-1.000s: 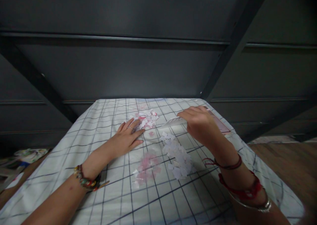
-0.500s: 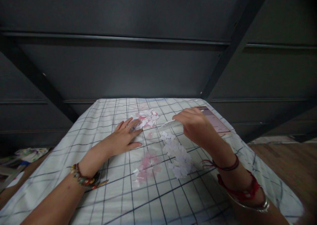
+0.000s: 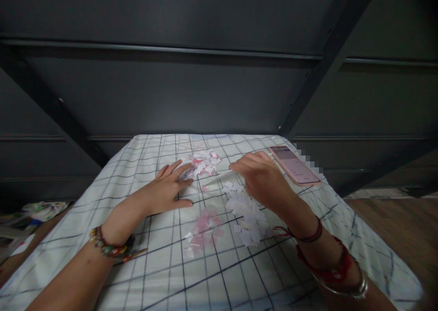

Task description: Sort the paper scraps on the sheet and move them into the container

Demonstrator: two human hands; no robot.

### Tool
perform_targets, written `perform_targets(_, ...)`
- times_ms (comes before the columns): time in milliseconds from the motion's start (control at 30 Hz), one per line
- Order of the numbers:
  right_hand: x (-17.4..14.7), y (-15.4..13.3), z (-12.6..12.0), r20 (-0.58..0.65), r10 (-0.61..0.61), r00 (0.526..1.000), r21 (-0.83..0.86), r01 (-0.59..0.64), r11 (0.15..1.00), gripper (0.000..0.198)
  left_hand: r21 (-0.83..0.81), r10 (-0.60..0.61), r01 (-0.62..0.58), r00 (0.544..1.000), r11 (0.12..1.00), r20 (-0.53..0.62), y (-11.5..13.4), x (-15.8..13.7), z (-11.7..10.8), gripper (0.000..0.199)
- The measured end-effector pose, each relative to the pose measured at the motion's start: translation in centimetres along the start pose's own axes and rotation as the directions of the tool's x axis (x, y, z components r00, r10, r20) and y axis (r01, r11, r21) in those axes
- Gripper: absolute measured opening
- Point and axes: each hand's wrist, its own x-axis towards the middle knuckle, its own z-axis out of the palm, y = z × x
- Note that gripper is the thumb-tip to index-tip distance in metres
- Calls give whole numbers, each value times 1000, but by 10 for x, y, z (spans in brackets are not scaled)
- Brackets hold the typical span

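Note:
My left hand (image 3: 164,190) lies on the checked cloth with its fingers spread, the fingertips at the near left edge of a mixed pile of white and pink paper scraps (image 3: 205,163). In my closed right hand (image 3: 262,176) is a pair of pale tweezers (image 3: 219,178), slim and slightly blurred, pointing left. Their tips are close to a small pink scrap (image 3: 204,189); whether they touch it I cannot tell. Below my right hand lies a heap of white scraps (image 3: 249,220). To its left is a loose group of pink translucent scraps (image 3: 205,229).
A pink-edged phone (image 3: 294,165) with its screen lit lies at the right edge of the white checked cloth (image 3: 164,279). Dark panels (image 3: 191,92) stand behind the cloth's far edge. Wooden floor (image 3: 393,220) shows at the right, and cluttered items (image 3: 44,210) sit low at the left.
My right hand has moved left with the tweezers, whose tips are now lower and nearer the small pink scrap. More of the phone shows. My left hand has shifted slightly left.

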Motion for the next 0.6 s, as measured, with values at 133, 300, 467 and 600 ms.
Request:
perform_targets(133,1,-1,1,7,13,1000,9,-13,1000,41,-42,5,-6,999,999,-33,-4,-2,1,59)
perform_targets(300,0,1,-3,40,9,999,10,-9,1000,41,-50,8,-10,999,999,-37,-7,-2,2,61)
perform_targets(467,-1,3,-6,51,0,999,-7,0,1000,41,-44,-20,20,1000,999,-5,-6,-2,0,65)
perform_targets(600,-5,15,-11,-5,12,1000,-60,-12,998,36,-81,-13,12,1000,997,-19,-8,-3,2,68)
